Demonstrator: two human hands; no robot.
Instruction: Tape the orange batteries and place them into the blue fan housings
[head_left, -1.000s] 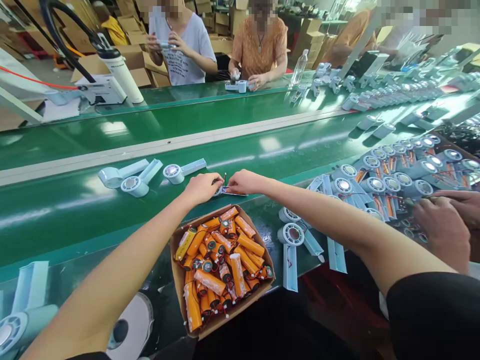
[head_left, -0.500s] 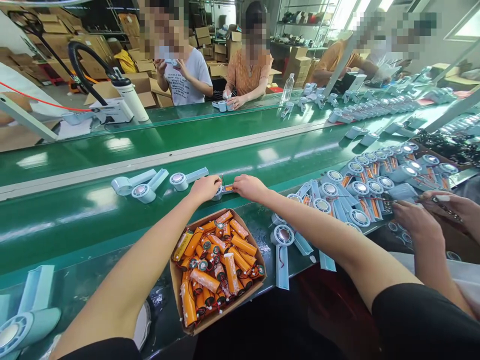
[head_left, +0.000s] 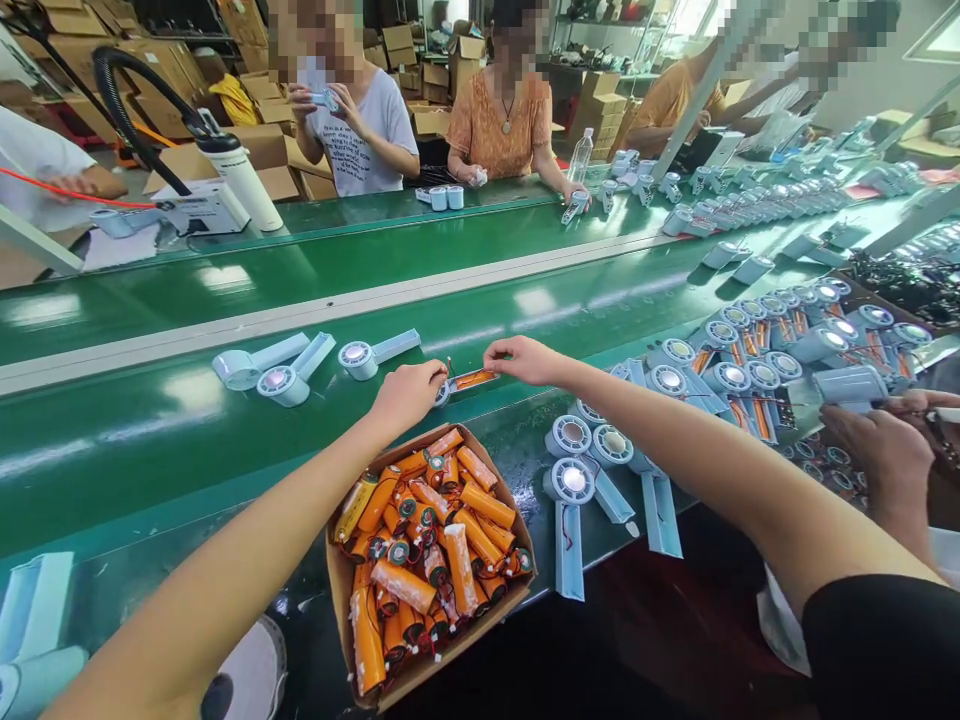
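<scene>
My left hand (head_left: 407, 395) is closed around the round head of a pale blue fan housing (head_left: 459, 383) lying on the green conveyor belt (head_left: 150, 420). An orange battery sits in the housing's handle. My right hand (head_left: 525, 358) pinches the far end of that handle. Just below my hands stands a cardboard box (head_left: 339, 585) full of orange batteries (head_left: 427, 540) with red and black wires.
Three more fan housings (head_left: 300, 362) lie on the belt to the left. Several others (head_left: 592, 470) lie right of the box, and many fill the right side (head_left: 780, 345). A neighbour's hands (head_left: 881, 450) work at the right. People sit across the belt. A white bottle (head_left: 244, 180) stands far left.
My right hand has slid right along the handle, baring the orange battery in it. My left hand stays on the head. The view has shifted slightly.
</scene>
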